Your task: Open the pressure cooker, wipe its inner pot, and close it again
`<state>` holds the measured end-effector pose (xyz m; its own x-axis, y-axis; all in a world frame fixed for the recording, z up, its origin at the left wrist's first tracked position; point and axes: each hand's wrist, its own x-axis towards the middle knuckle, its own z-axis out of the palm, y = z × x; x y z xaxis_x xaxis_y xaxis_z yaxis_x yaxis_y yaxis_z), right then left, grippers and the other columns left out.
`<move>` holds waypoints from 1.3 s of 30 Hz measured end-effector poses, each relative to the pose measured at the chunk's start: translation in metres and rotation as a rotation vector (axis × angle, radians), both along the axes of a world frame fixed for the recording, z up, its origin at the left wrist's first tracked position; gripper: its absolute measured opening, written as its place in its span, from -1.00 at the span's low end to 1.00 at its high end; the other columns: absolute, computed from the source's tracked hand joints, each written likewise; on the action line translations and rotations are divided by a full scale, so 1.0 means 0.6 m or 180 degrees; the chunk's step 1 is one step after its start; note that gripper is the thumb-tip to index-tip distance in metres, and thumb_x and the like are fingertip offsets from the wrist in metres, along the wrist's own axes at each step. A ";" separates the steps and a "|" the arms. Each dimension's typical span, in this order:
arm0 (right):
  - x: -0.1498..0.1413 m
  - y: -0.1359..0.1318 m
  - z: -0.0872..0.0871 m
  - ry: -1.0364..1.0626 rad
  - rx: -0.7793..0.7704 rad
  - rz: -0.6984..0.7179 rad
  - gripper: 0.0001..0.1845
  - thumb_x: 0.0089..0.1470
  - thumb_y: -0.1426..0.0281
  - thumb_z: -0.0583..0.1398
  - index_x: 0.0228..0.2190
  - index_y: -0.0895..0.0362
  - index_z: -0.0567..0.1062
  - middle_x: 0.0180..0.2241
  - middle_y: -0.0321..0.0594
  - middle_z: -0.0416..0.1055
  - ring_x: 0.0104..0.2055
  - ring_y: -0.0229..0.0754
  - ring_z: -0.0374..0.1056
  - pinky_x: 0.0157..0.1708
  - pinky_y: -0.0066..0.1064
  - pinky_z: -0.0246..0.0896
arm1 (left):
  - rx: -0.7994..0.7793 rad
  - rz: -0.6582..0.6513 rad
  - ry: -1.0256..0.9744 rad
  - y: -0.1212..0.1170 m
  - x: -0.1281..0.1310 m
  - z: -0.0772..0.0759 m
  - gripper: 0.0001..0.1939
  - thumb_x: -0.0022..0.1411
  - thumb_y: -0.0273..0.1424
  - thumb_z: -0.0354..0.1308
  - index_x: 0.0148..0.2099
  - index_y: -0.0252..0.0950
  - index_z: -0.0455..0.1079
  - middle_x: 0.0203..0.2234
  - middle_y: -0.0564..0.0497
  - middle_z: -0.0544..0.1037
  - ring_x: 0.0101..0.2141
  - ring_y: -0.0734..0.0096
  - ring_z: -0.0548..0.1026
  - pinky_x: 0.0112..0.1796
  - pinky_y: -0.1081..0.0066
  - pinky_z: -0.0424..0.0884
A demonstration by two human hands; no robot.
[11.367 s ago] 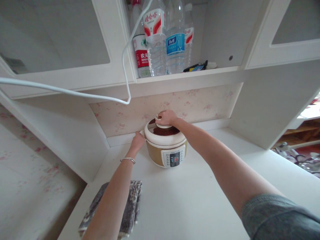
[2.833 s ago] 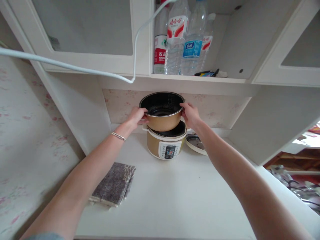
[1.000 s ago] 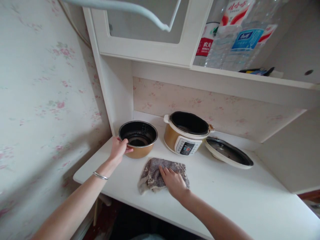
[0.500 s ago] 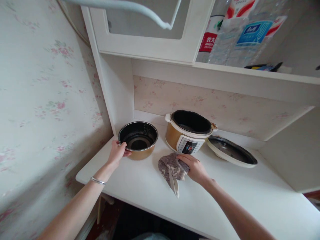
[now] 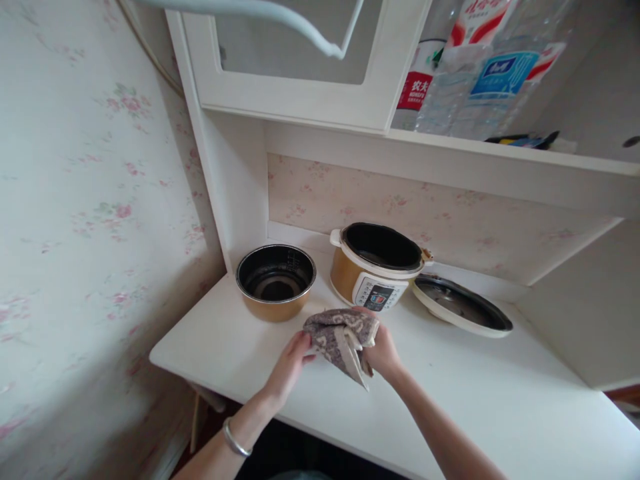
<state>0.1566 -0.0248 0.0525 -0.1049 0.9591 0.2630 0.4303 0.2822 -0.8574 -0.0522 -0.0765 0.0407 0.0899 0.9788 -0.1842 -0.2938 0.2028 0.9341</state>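
Both my hands hold a grey-brown patterned cloth (image 5: 340,333) just above the white counter (image 5: 450,393). My left hand (image 5: 291,363) pinches its left edge, and my right hand (image 5: 381,350) grips its right side, fingers closed behind the fabric. Behind the cloth stands a gold rice cooker base (image 5: 373,270) with its top open. To the cooker's left, the gold inner pot (image 5: 276,281) with a black inside rests on the counter. The cooker's lid (image 5: 460,305) lies upside down to the right.
A shelf above holds several water bottles (image 5: 480,73) and small dark items (image 5: 525,141). A white cabinet door (image 5: 295,60) hangs over the counter's left end, with a white cable (image 5: 280,17) across it. Floral wallpaper (image 5: 85,200) closes the left side.
My left hand has let go of the inner pot's rim and come over to the cloth. The cloth is lifted off the counter between both hands.
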 end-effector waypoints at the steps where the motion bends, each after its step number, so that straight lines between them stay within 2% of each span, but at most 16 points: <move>1: -0.011 -0.004 0.001 0.0191 -0.0184 0.0142 -0.53 -0.11 0.43 0.17 -0.07 0.11 0.41 -0.13 -0.15 0.47 -0.07 -0.05 0.37 -0.02 -0.20 0.25 | 0.0015 -0.0097 -0.0165 0.004 0.017 0.005 -0.50 0.22 -0.03 -0.02 0.05 -0.26 0.33 0.04 -0.17 0.42 0.01 0.20 0.40 -0.08 0.23 0.38; 5: -0.042 -0.023 0.009 0.0993 -0.0793 0.0724 -0.56 -0.09 0.34 0.25 -0.10 0.13 0.43 -0.13 -0.15 0.48 -0.05 -0.02 0.37 0.01 -0.12 0.24 | -0.0020 -0.0514 -0.0437 0.031 0.048 0.049 -0.34 0.25 0.08 -0.19 0.21 -0.21 0.21 0.09 -0.13 0.40 0.06 0.20 0.38 0.02 0.19 0.31; 8: -0.046 -0.034 0.005 0.1549 -0.0785 0.0659 -0.51 -0.10 0.29 0.30 -0.08 0.13 0.42 -0.10 -0.12 0.46 -0.02 -0.02 0.35 0.05 -0.13 0.20 | 0.0142 -0.0940 -0.0195 0.047 0.053 0.082 -0.27 0.24 0.12 -0.26 0.21 -0.25 0.24 0.05 -0.16 0.43 0.04 0.17 0.39 0.04 0.21 0.28; 10: -0.042 -0.039 -0.007 0.1968 -0.0946 0.0503 -0.48 -0.04 0.19 0.26 -0.05 0.15 0.41 -0.13 -0.09 0.48 -0.04 0.00 0.37 0.01 -0.13 0.23 | 0.0257 -0.1001 0.0133 0.054 0.058 0.096 -0.25 0.23 0.13 -0.26 0.26 -0.23 0.19 0.06 -0.17 0.42 -0.05 0.17 0.45 -0.04 0.22 0.35; 13: -0.031 -0.045 -0.036 0.2332 -0.1342 0.0391 -0.32 0.12 -0.06 -0.03 0.01 0.20 0.39 -0.24 -0.03 0.51 -0.10 0.05 0.40 -0.05 -0.05 0.26 | 0.0417 -0.1041 0.0736 0.059 0.069 0.105 -0.26 0.21 0.14 -0.23 0.30 -0.15 0.10 0.15 -0.17 0.30 -0.27 0.27 0.50 -0.33 0.32 0.44; 15: -0.024 -0.052 -0.054 0.2178 -0.1377 0.0338 -0.16 0.13 -0.14 -0.25 0.06 0.20 0.35 -0.24 -0.01 0.51 -0.11 0.06 0.41 -0.08 -0.02 0.27 | 0.0605 -0.1200 0.0972 0.060 0.075 0.106 -0.31 0.22 0.11 -0.19 0.29 -0.09 0.13 0.19 -0.13 0.25 -0.34 0.34 0.48 -0.48 0.40 0.40; 17: -0.018 -0.061 -0.070 0.1858 -0.1207 0.0279 -0.08 0.10 -0.17 -0.37 0.10 0.15 0.32 -0.18 -0.01 0.49 -0.10 0.06 0.41 -0.10 -0.02 0.27 | 0.0727 -0.1239 0.1067 0.062 0.077 0.102 -0.36 0.23 0.06 -0.15 0.25 -0.11 0.20 0.15 -0.12 0.31 -0.37 0.37 0.48 -0.53 0.44 0.36; 19: -0.013 -0.070 -0.081 0.1612 -0.0987 0.0239 -0.05 0.07 -0.18 -0.42 0.11 0.11 0.30 -0.12 -0.02 0.47 -0.08 0.05 0.40 -0.10 -0.02 0.27 | 0.0785 -0.0932 0.1259 0.067 0.072 0.090 -0.41 0.24 0.00 -0.11 0.18 -0.18 0.29 0.05 -0.14 0.41 -0.41 0.39 0.48 -0.49 0.42 0.38; 21: -0.009 -0.076 -0.087 0.1533 -0.0842 0.0197 -0.05 0.06 -0.18 -0.43 0.10 0.08 0.32 -0.09 -0.03 0.46 -0.07 0.06 0.39 -0.09 0.00 0.25 | 0.0910 -0.0360 0.1628 0.076 0.060 0.072 -0.49 0.22 -0.05 -0.04 0.07 -0.25 0.37 -0.05 -0.14 0.48 -0.37 0.36 0.49 -0.33 0.37 0.41; 23: -0.006 -0.078 -0.087 0.1598 -0.0809 0.0147 -0.09 0.07 -0.18 -0.40 0.06 0.05 0.36 -0.09 -0.05 0.46 -0.06 0.07 0.38 -0.09 0.03 0.23 | 0.0978 -0.0043 0.1922 0.086 0.045 0.054 -0.56 0.20 -0.09 0.02 -0.04 -0.29 0.42 -0.11 -0.14 0.51 -0.25 0.28 0.49 -0.16 0.32 0.37; 24: -0.005 -0.078 -0.085 0.1652 -0.0847 0.0144 -0.12 0.09 -0.17 -0.37 0.02 0.04 0.40 -0.11 -0.07 0.47 -0.07 0.07 0.38 -0.08 0.04 0.23 | 0.0955 -0.0079 0.1966 0.090 0.038 0.046 -0.57 0.19 -0.10 0.04 -0.07 -0.30 0.43 -0.13 -0.14 0.52 -0.19 0.25 0.48 -0.10 0.31 0.34; 28: -0.014 -0.069 -0.075 0.2010 -0.1272 0.0237 -0.25 0.14 -0.10 -0.22 -0.15 0.11 0.52 -0.22 -0.07 0.52 -0.10 0.06 0.41 -0.08 -0.01 0.26 | 0.0811 -0.0630 0.1737 0.089 0.022 0.033 -0.56 0.19 -0.07 0.04 -0.03 -0.26 0.40 -0.11 -0.10 0.53 -0.09 0.19 0.47 -0.07 0.29 0.32; 30: -0.025 -0.064 -0.076 0.2268 -0.1508 0.0244 -0.28 0.16 -0.08 -0.20 -0.16 0.12 0.52 -0.25 -0.07 0.53 -0.13 0.04 0.43 -0.09 -0.03 0.28 | 0.0886 -0.0605 0.1717 0.085 0.019 0.034 -0.56 0.17 -0.08 0.08 -0.01 -0.24 0.38 -0.10 -0.08 0.53 -0.10 0.18 0.47 -0.09 0.30 0.33; 34: -0.050 -0.064 -0.088 0.2701 -0.1718 0.0109 -0.33 0.16 -0.08 -0.17 -0.03 0.06 0.42 -0.22 -0.13 0.53 -0.18 -0.01 0.46 -0.12 -0.07 0.33 | 0.1084 -0.0396 0.1978 0.083 0.017 0.041 -0.56 0.11 -0.16 0.16 -0.01 -0.27 0.38 -0.14 -0.11 0.53 -0.15 0.16 0.48 -0.12 0.29 0.34; 37: -0.067 -0.074 -0.092 0.2913 -0.1944 -0.0074 -0.41 0.13 -0.02 0.02 0.01 0.11 0.38 -0.20 -0.10 0.53 -0.21 0.00 0.48 -0.16 -0.09 0.36 | 0.1321 -0.0463 0.2071 0.083 0.018 0.051 -0.57 0.14 -0.21 0.13 0.04 -0.26 0.38 -0.08 -0.11 0.51 -0.09 0.17 0.46 -0.06 0.29 0.31; 39: -0.077 -0.081 -0.084 0.3091 -0.2102 -0.0203 -0.42 0.06 0.09 0.17 0.04 0.14 0.34 -0.19 -0.09 0.52 -0.21 0.01 0.48 -0.18 -0.10 0.37 | 0.1505 -0.0516 0.2097 0.083 0.018 0.060 -0.58 0.16 -0.24 0.11 0.05 -0.25 0.39 -0.05 -0.09 0.49 -0.05 0.18 0.43 -0.02 0.30 0.28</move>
